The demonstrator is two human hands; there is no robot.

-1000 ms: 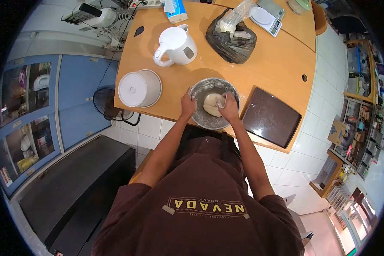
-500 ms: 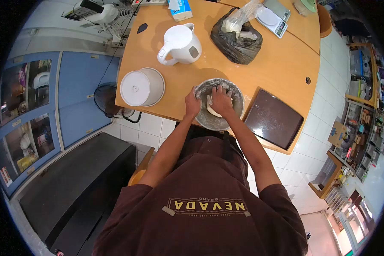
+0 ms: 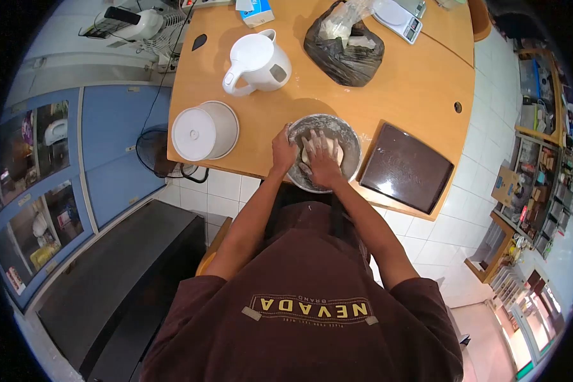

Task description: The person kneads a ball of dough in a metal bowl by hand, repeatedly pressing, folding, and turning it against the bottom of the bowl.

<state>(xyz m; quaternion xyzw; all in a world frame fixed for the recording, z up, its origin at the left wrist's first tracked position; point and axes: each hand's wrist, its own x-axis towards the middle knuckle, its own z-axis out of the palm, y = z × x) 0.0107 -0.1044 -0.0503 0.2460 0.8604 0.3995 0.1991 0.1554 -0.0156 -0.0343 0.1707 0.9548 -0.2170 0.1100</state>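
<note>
A metal bowl dusted with flour sits at the front edge of the wooden table. Inside it lies a pale lump of dough. My right hand rests on the dough, its floury fingers spread and pointing away from me. My left hand is wrapped round the left rim of the bowl. Just right of the bowl is a dark brown tray with white dust on it. To the left stands a white lidded tub.
Behind the bowl are a white electric kettle and a black plastic bag with a clear bag in it. A white scale and a blue box are at the back. A dark tray-side hole marks the tabletop's right.
My right hand has opened out flat over the dough and shifted slightly left and toward me. My left hand stays at the rim. The whole view has shifted a little.
</note>
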